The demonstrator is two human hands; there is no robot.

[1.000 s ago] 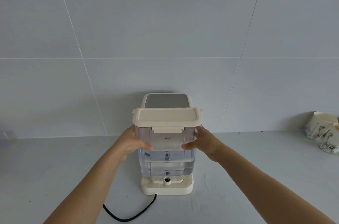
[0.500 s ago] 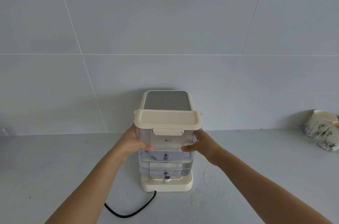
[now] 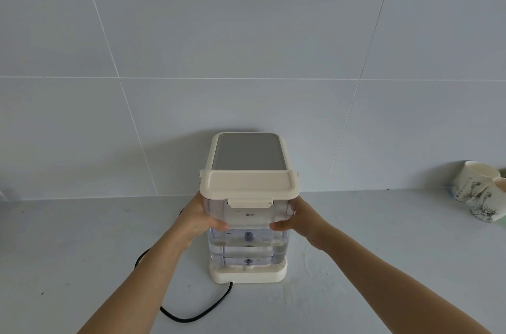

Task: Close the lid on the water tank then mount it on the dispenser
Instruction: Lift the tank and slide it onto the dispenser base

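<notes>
A clear water tank (image 3: 247, 240), partly filled with water, stands upright on the cream base of the dispenser (image 3: 247, 274). Its cream lid (image 3: 248, 183) lies flat on top with the front latch down. Behind the tank rises the dispenser body with a grey top panel (image 3: 247, 151). My left hand (image 3: 197, 220) grips the tank's left side and my right hand (image 3: 298, 220) grips its right side, thumbs on the front face.
A black power cord (image 3: 197, 311) runs from the dispenser base across the grey counter toward me and loops left. Two patterned cups (image 3: 476, 188) stand at the far right against the tiled wall. The wall is directly behind the dispenser.
The tank has come down onto the dispenser base, covering the small spout on the base. Both hands stayed on its sides.
</notes>
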